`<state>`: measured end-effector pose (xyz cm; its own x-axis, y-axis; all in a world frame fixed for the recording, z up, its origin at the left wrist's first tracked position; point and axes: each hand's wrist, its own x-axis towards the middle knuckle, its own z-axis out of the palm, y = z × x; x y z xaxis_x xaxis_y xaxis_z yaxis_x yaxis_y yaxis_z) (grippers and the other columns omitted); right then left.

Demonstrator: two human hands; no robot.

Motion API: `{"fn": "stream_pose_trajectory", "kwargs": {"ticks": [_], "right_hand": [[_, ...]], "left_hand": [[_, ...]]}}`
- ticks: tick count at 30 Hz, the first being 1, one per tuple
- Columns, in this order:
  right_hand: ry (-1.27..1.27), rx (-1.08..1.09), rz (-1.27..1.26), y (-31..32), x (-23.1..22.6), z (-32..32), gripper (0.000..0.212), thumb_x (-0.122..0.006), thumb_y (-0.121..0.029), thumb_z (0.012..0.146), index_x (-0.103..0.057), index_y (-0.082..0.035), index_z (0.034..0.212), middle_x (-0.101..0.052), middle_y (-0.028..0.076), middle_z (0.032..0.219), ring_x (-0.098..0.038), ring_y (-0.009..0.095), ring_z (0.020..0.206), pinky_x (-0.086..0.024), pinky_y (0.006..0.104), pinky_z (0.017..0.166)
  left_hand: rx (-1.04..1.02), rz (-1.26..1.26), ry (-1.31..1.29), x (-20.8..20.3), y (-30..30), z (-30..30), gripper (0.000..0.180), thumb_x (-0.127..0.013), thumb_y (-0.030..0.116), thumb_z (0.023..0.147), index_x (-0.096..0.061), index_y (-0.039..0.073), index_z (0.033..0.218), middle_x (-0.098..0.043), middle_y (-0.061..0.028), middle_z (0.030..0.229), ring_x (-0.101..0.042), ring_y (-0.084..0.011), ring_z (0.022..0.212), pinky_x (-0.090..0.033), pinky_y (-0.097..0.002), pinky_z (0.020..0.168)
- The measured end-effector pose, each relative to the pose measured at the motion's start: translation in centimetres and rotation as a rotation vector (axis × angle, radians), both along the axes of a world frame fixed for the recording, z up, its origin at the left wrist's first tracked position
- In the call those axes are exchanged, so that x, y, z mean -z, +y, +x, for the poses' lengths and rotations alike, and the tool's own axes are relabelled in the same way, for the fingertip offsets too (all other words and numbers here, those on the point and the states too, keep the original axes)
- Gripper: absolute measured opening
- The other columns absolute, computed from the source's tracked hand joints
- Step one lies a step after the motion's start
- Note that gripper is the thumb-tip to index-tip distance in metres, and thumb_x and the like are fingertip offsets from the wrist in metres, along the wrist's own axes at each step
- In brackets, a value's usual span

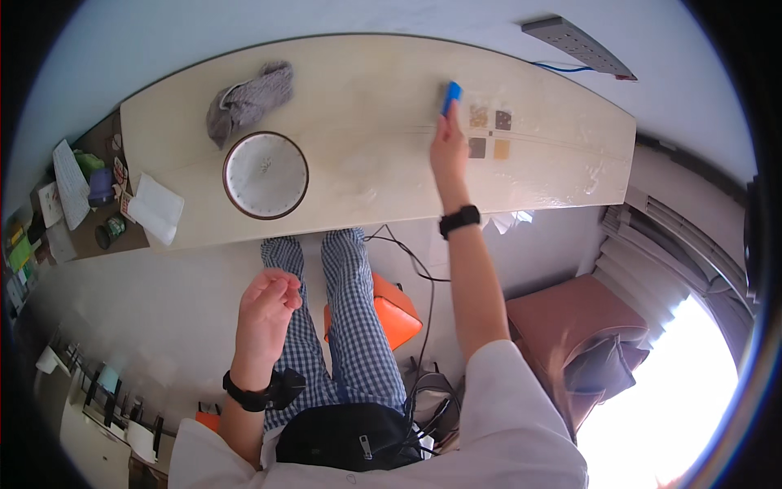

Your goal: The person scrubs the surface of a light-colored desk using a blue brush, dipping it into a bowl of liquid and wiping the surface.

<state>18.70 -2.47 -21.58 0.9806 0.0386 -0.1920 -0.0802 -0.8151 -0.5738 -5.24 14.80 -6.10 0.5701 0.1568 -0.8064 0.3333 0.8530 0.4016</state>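
My right hand (450, 155) reaches out over the cream tabletop (358, 98), closed on a small blue sponge (452, 92). The sponge is against the surface, beside a cluster of small brown, grey and yellow squares (503, 149) on the table. Wet, sudsy patches show to the right of that hand. Above my lap, short of the table's near edge, my left hand (271, 306) hangs in the air with its fingers curled in and nothing visible in them. A round white basin with a dark rim (306, 183) stands on the left half, below a crumpled grey cloth (252, 98).
An open white booklet (157, 209), a dark jar (111, 232) and a purple container (101, 187) crowd the left end. A grey power strip (580, 47) is fixed beyond the far edge. Black cables (423, 326), an orange stool (393, 312) and a brown cushioned seat (574, 318) are below.
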Motion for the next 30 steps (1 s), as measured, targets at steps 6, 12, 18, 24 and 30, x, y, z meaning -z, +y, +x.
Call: {"fn": "stream_pose_trajectory", "kwargs": {"ticks": [6,12,18,24,30], "right_hand": [[0.066,-0.258,-0.063,4.7,0.3,-5.0,0.040,-0.036,-0.028,0.083,-0.030,-0.021,0.121,-0.054,0.019,0.063,-0.053,0.035,0.057,-0.041,0.0411,0.050],[-0.010,0.011,-0.037,1.7,0.3,0.1,0.040,-0.036,-0.027,0.083,-0.032,-0.017,0.121,-0.053,0.018,0.061,-0.052,0.033,0.053,-0.040,0.0391,0.049],[0.017,-0.196,-0.038,6.6,0.2,-3.6,0.039,-0.037,-0.027,0.082,-0.032,-0.022,0.120,-0.055,0.018,0.063,-0.053,0.034,0.055,-0.041,0.0398,0.050],[0.059,-0.264,-0.148,1.3,-1.8,-1.2,0.038,-0.042,-0.026,0.081,-0.036,-0.025,0.118,-0.055,0.016,0.061,-0.054,0.031,0.055,-0.043,0.0370,0.051],[0.044,-0.421,-0.187,3.0,-2.7,-2.5,0.035,-0.044,-0.025,0.079,-0.041,-0.022,0.115,-0.055,0.016,0.062,-0.054,0.031,0.057,-0.043,0.0362,0.052]], "left_hand": [[-0.081,0.000,-0.018,-0.2,3.2,-1.3,0.007,-0.048,0.011,0.076,-0.047,0.005,0.080,-0.051,-0.0041,0.075,-0.044,-0.0106,0.061,-0.035,-0.0235,0.060],[-0.107,-0.027,-0.038,0.2,4.7,-2.5,0.008,-0.049,0.012,0.077,-0.050,0.004,0.081,-0.052,-0.0046,0.076,-0.045,-0.0091,0.063,-0.036,-0.0228,0.062],[-0.165,-0.017,-0.037,0.3,5.5,-2.9,0.008,-0.049,0.011,0.077,-0.050,0.004,0.081,-0.053,-0.0050,0.075,-0.044,-0.0089,0.063,-0.036,-0.0224,0.062],[-0.119,-0.009,-0.025,0.2,5.1,-2.2,0.009,-0.049,0.013,0.077,-0.047,0.006,0.080,-0.050,-0.0030,0.076,-0.044,-0.0091,0.061,-0.034,-0.0233,0.061],[-0.139,-0.008,-0.030,1.0,5.2,-3.1,0.009,-0.049,0.014,0.077,-0.047,0.006,0.081,-0.051,-0.0024,0.076,-0.044,-0.0084,0.061,-0.035,-0.0227,0.061]]}}
